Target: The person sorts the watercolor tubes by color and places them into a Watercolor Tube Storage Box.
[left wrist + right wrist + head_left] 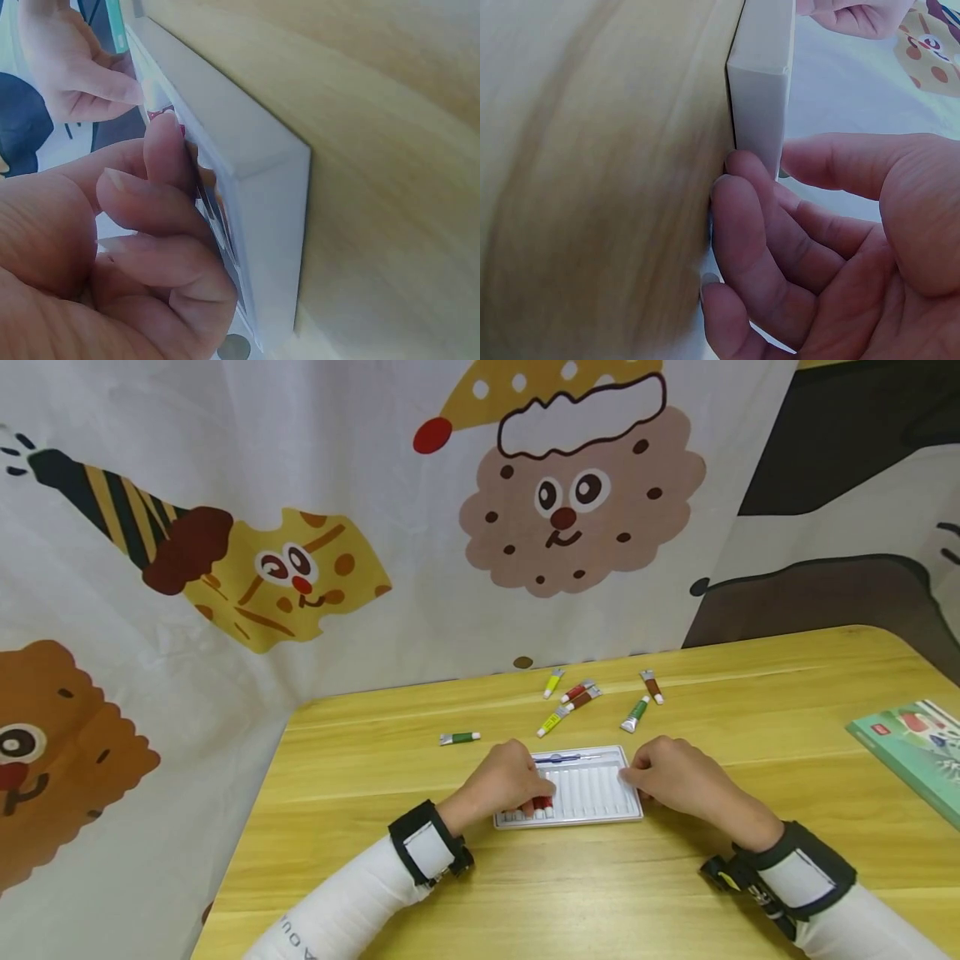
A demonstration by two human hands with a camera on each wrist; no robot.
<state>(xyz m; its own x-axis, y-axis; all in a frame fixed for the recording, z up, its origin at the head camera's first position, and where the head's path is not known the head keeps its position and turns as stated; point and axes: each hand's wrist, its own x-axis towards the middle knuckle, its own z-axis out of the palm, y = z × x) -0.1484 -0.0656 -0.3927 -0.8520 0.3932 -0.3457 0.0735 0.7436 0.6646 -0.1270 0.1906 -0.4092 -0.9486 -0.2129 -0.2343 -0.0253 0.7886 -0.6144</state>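
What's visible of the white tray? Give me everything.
The tray is white, shallow and rectangular, plastic by its look, with smooth side walls and a row of parallel slots. It lies flat on the table. A brush lies along its far side; tubes, some red, sit in slots at the left, caps toward the person; slots at the right hold none. The left hand covers part of the left end; the right hand pinches the right edge.

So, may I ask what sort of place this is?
Probably an indoor art or craft corner, perhaps one at home or in a classroom: small paint tubes and a white tray are on a wooden table, before a cartoon-printed backdrop.
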